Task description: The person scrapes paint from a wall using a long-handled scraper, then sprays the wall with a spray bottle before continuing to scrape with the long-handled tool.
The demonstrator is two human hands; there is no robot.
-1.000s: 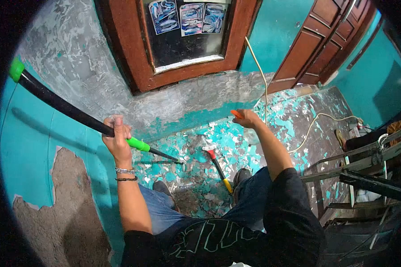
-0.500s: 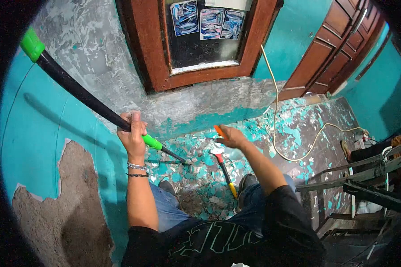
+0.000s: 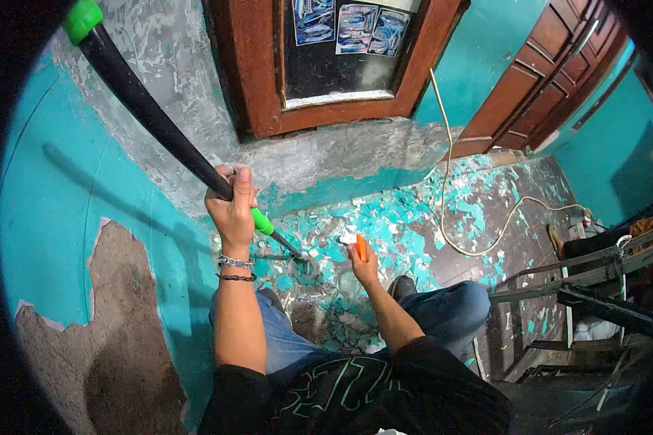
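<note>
L hand [image 3: 232, 209] wrapped round blk pole [image 3: 145, 109] w/ 2 grn collars [image 3: 84, 22]. R hand [image 3: 366, 267] fingers closed on orange handle [image 3: 361, 247], abv paint flakes [image 3: 384, 210].

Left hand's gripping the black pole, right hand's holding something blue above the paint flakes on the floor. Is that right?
Not quite: the head view shows an orange object in the right hand, not a blue one. The left hand grips the black pole, and the right is above paint flakes on the floor.
</note>
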